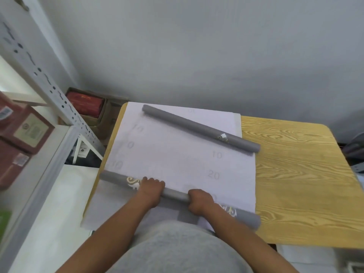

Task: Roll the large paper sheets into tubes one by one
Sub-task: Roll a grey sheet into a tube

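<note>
A grey paper tube (175,194) with a gold and white ornament lies across the near edge of a white paper sheet (177,154) printed with faint numbers. My left hand (150,191) grips the tube left of its middle, fingers curled over the top. To the right of the middle, my right hand (199,201) grips the same tube. A second grey rolled tube (199,128) lies diagonally on the far part of the sheet, apart from both hands.
The sheet covers the left part of a wood-grain table (295,174). A white metal shelf frame (49,95) holding red boxes (23,133) stands to the left. A cardboard box with red packs (86,104) sits on the floor behind.
</note>
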